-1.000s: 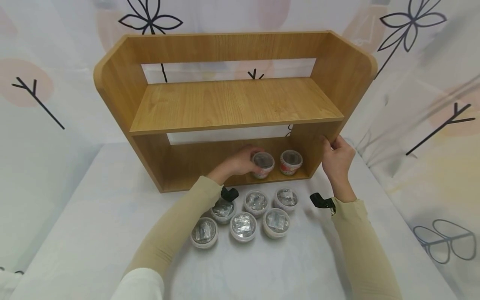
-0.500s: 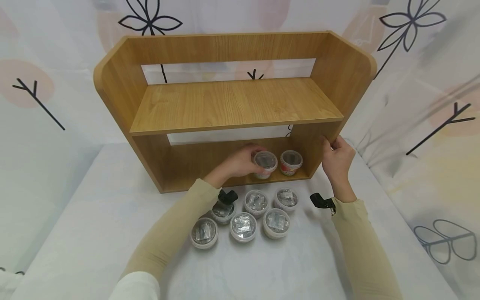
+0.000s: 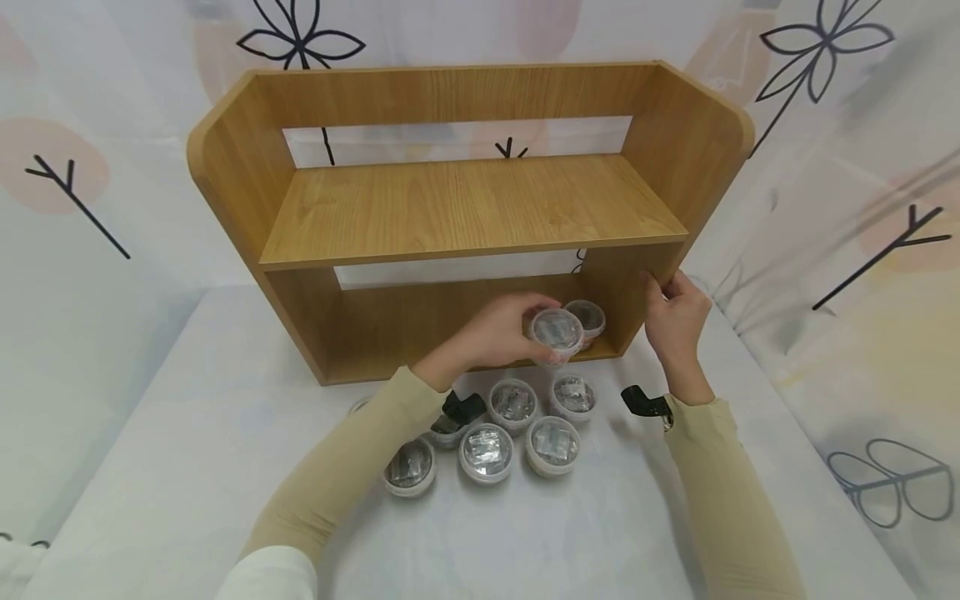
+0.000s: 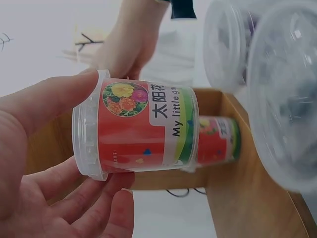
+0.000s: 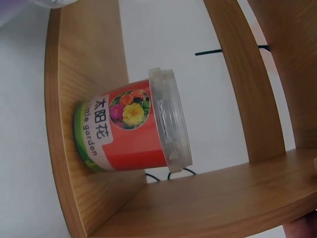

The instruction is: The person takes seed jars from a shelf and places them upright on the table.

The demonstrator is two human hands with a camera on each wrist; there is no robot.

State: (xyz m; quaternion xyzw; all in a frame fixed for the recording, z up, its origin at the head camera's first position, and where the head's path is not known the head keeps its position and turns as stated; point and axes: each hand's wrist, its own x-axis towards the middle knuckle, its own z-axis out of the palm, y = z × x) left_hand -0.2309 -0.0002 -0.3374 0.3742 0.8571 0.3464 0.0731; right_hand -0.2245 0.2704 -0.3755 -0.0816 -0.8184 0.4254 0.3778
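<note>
My left hand (image 3: 506, 329) holds a lidded plastic cup (image 3: 557, 330) by its rim, thumb on one side and fingers on the other. The left wrist view shows the cup's red label (image 4: 131, 134) with a flower picture and "My little garden". Just behind it, a matching cup (image 5: 131, 126) stands upright on the lower board of a wooden shelf (image 3: 472, 204), near the right side panel. My right hand (image 3: 675, 321) grips the front edge of that panel; its fingers are partly hidden behind the wood.
Several more lidded cups, including a front one (image 3: 487, 454), stand on the white-covered table (image 3: 600, 533) before the shelf. My left forearm partly hides some of them. The upper board (image 3: 472, 204) lies above the left hand. A patterned cloth hangs behind.
My left hand has carried the cup to the right and slightly toward me, so it now overlaps the standing cup in the head view. The right hand has stayed on the panel.
</note>
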